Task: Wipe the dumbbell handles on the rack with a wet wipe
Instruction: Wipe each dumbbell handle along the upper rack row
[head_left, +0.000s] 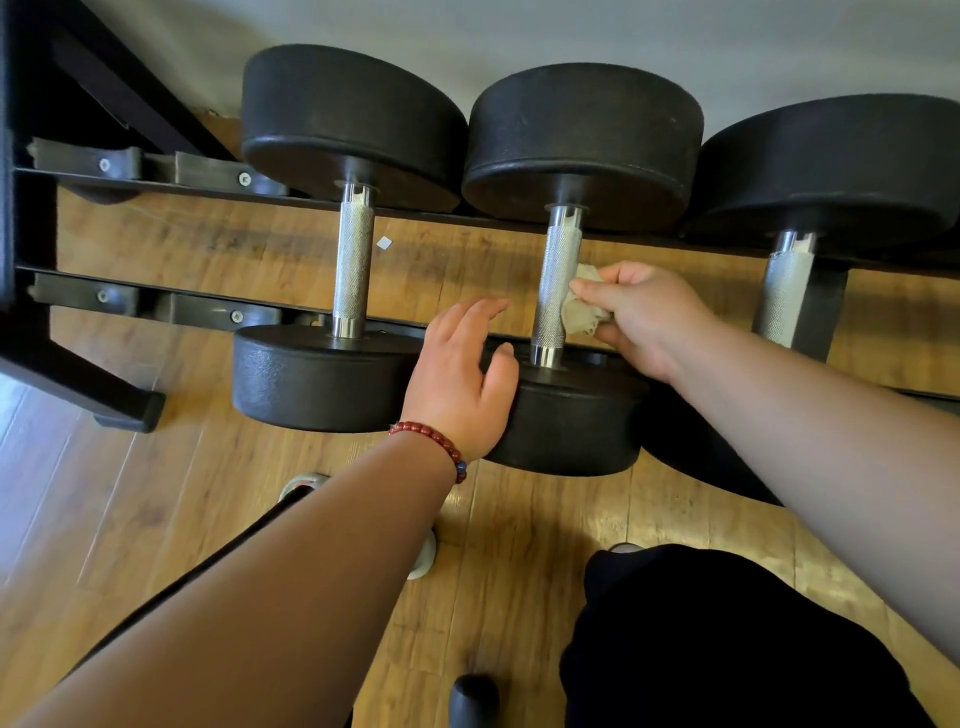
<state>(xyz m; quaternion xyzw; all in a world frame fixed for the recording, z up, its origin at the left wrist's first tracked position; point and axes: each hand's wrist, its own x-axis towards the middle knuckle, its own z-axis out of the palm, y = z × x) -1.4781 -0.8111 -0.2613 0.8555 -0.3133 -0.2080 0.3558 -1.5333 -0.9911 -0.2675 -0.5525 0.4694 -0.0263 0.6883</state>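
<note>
Nearest me, a dark trouser leg (727, 649) fills the lower right, above the wooden floor (208, 493). My left grip (462, 374), with a red bead bracelet (431, 439) at the wrist, lies with loose, straight fingers against the near head of the middle dumbbell (571, 421), by the front rail of the rack (130, 301). It holds nothing. Just beyond, my right grip (644, 317) pinches the crumpled wet wipe (579, 312) between thumb and fingers. It presses the wipe to the right side of that dumbbell's knurled handle (553, 291), about midway between the front and back rails. The left dumbbell (353, 260) and right dumbbell (784, 291) sit close on either side. The far heads line the back rail, beneath a pale wall (519, 26).
</note>
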